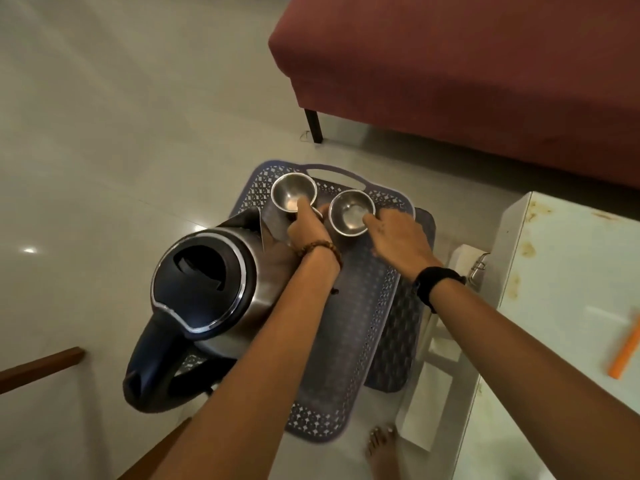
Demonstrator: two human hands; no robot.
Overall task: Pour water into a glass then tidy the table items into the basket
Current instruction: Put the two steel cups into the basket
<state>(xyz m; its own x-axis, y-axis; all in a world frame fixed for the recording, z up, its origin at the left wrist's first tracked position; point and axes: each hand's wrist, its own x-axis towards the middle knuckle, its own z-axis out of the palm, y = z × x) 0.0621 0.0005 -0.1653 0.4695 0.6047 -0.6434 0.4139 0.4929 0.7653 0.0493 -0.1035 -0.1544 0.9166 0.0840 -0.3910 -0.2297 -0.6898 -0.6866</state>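
with both steel cups in the basket [349,358] beside the kettle [207,292], tidying looks nearly done: the left hand [306,230] pinches the left cup [293,192], the right hand [401,240] pinches the right cup [351,212], unreleased; an orange stick [627,351] remains on the table [554,271].

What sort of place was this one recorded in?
Most likely a living room at home: a maroon sofa on dark legs stands on a pale tiled floor, with a perforated plastic basket holding an electric kettle beside a white table.
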